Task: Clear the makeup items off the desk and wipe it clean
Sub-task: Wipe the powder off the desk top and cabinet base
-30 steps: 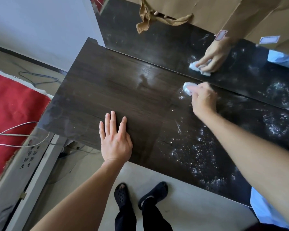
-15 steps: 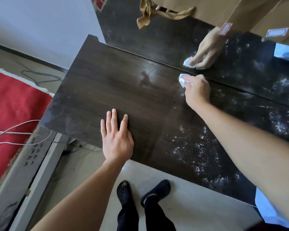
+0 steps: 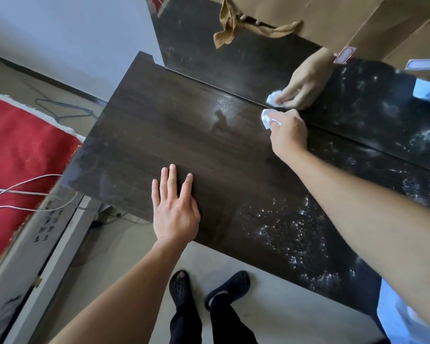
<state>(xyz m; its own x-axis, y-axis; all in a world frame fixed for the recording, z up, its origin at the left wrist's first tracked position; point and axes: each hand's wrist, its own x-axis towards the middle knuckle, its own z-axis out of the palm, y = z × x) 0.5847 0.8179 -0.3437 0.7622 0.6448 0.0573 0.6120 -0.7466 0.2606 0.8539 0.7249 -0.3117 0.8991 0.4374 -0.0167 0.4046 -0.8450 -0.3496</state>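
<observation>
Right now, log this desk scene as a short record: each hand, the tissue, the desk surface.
left hand: flat on the desk, fingers straight
right hand: grips a crumpled white tissue
tissue position: at the desk's back edge, beside the mirror
desk surface: white specks on the right part; left part mostly free of them

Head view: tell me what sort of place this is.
Likely a home bedroom: a dark wooden desk backed by a mirror, what looks like red bedding beside it, slippers on the feet.
</observation>
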